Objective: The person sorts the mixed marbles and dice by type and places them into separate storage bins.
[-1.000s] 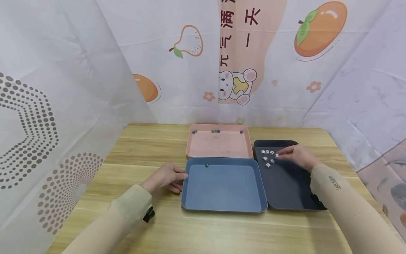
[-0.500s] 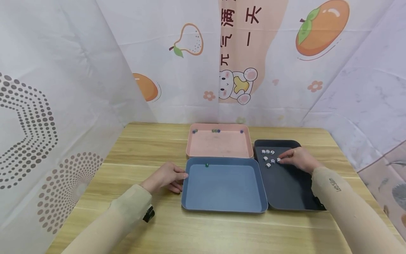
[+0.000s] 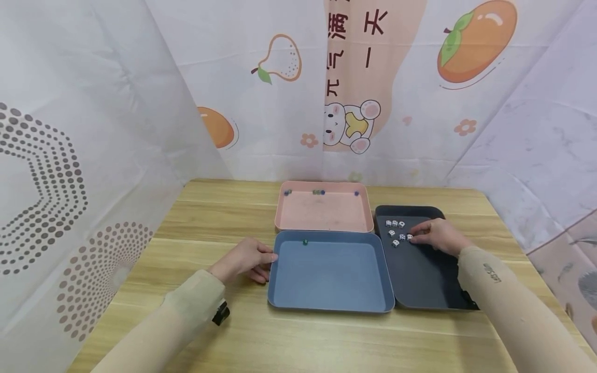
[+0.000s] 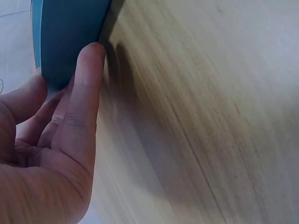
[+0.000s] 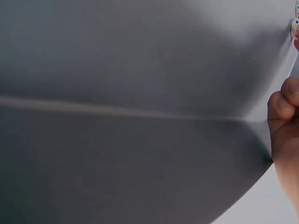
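Note:
In the head view, my left hand holds the left wall of the blue tray. The left wrist view has the thumb at the tray's rim and the fingers against its outer wall. Over the black tray, my right hand pinches a white die at its fingertips. Several other white dice lie just left of it in the black tray. The right wrist view catches only a sliver of the die and curled fingers at its right edge.
Behind the blue tray stands a pink tray with several small green and blue pieces along its far side. One small green piece sits near the blue tray's back wall. A printed curtain hangs behind the wooden table.
The right hand has drawn the die slightly toward the person, beside the other dice. My left hand stays at the blue tray. The head view has shifted a little.

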`<state>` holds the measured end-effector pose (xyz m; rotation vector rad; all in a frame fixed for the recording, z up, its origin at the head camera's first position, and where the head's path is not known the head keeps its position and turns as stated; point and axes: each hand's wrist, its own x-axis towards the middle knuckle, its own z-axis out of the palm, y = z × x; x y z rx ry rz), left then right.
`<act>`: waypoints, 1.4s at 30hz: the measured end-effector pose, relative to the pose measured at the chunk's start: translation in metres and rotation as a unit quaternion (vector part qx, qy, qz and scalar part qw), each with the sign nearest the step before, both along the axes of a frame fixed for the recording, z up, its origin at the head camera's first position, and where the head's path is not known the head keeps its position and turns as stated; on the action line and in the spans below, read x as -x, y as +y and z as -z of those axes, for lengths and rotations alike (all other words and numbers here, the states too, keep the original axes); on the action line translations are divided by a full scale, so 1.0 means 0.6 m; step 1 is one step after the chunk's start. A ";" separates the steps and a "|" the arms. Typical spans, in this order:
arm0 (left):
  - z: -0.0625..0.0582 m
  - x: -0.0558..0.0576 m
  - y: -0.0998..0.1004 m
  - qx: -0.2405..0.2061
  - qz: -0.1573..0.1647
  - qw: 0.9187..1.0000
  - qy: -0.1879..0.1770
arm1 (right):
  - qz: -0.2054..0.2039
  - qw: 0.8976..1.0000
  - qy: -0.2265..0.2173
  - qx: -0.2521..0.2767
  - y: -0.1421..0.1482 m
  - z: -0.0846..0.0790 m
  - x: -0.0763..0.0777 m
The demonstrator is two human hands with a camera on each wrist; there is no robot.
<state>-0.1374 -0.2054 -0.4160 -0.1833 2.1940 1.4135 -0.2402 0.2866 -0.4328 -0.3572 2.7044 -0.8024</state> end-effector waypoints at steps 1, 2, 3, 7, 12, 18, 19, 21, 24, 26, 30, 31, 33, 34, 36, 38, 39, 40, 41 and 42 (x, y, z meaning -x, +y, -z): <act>-0.001 0.000 0.002 0.002 0.003 1.000 0.002 | 0.004 1.000 0.001 0.001 0.000 -0.002 -0.002; -0.002 0.000 0.003 0.004 0.004 1.000 0.003 | 0.006 1.000 0.003 0.003 0.000 -0.005 -0.003; -0.002 0.000 0.003 0.006 0.007 1.000 0.003 | 0.008 1.000 0.006 0.007 -0.001 -0.009 -0.005; -0.002 0.001 0.000 -0.001 0.017 1.000 0.003 | 0.012 0.999 0.018 0.031 -0.011 -0.025 -0.009; -0.019 0.012 0.000 -0.012 -0.006 1.000 0.013 | -0.005 0.998 -0.012 0.059 -0.043 -0.053 -0.014; -0.053 0.028 0.013 -0.021 -0.037 0.998 0.056 | -0.049 0.990 -0.111 0.066 -0.091 -0.065 -0.029; -0.057 0.030 0.018 -0.023 -0.037 0.997 0.060 | -0.055 0.989 -0.122 0.062 -0.097 -0.064 -0.032; -0.064 0.034 0.029 -0.028 -0.038 0.997 0.063 | -0.063 0.985 -0.147 0.059 -0.106 -0.061 -0.038; -0.071 0.041 0.049 -0.029 -0.042 0.996 0.072 | -0.071 0.979 -0.179 0.061 -0.115 -0.055 -0.045; -0.073 0.045 0.064 -0.026 -0.044 0.995 0.081 | -0.078 0.977 -0.189 0.059 -0.119 -0.051 -0.048; -0.070 0.054 0.092 -0.024 -0.048 0.994 0.095 | -0.083 0.976 -0.195 0.048 -0.126 -0.046 -0.051; -0.068 0.056 0.099 -0.024 -0.048 0.994 0.097 | -0.082 0.976 -0.197 0.044 -0.127 -0.045 -0.050; -0.062 0.060 0.113 -0.029 -0.054 0.993 0.098 | -0.076 0.976 -0.200 0.038 -0.130 -0.045 -0.050; -0.059 0.061 0.119 -0.033 -0.057 0.993 0.098 | -0.075 0.976 -0.202 0.036 -0.130 -0.046 -0.050; -0.052 0.062 0.132 -0.042 -0.064 0.992 0.101 | -0.072 0.976 -0.204 0.032 -0.131 -0.047 -0.049; -0.044 0.063 0.142 -0.053 -0.072 0.990 0.106 | -0.075 0.975 -0.206 0.030 -0.133 -0.049 -0.049; -0.040 0.062 0.145 -0.055 -0.075 0.990 0.109 | -0.076 0.975 -0.208 0.030 -0.133 -0.050 -0.049; -0.036 0.062 0.148 -0.057 -0.077 0.989 0.111 | -0.076 0.974 -0.210 0.030 -0.134 -0.051 -0.049; -0.032 0.061 0.150 -0.058 -0.080 0.989 0.113 | -0.076 0.974 -0.213 0.030 -0.135 -0.052 -0.049; -0.028 0.060 0.151 -0.059 -0.083 0.988 0.114 | -0.076 0.974 -0.214 0.029 -0.135 -0.053 -0.049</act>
